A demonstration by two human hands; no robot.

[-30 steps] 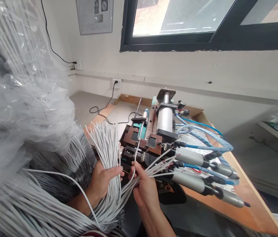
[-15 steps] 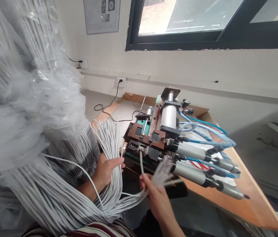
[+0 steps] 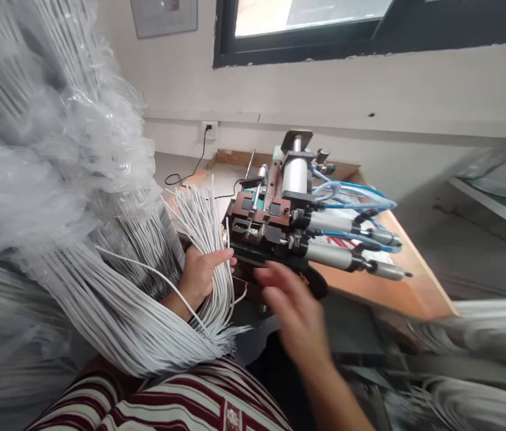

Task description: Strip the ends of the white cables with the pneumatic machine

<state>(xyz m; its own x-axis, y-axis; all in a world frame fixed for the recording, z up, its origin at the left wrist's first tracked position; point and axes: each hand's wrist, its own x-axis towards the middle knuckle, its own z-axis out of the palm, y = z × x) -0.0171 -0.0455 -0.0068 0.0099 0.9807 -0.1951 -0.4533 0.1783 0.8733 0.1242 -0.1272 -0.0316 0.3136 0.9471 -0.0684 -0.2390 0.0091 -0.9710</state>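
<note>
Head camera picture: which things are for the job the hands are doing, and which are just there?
Seem part of the job:
left hand, gripping white cables
right hand, blurred, near the machine

Seem just there:
window
wall panel
shelf at right

From where I stand: person's top (image 3: 167, 410) striped, maroon and cream, bands uneven in width. Maroon strip runs down the front, pale ornate motif (image 3: 232, 417) on it. Left hand (image 3: 200, 274) bare, right hand (image 3: 292, 308) bare, right forearm (image 3: 331, 383) bare too.
</note>
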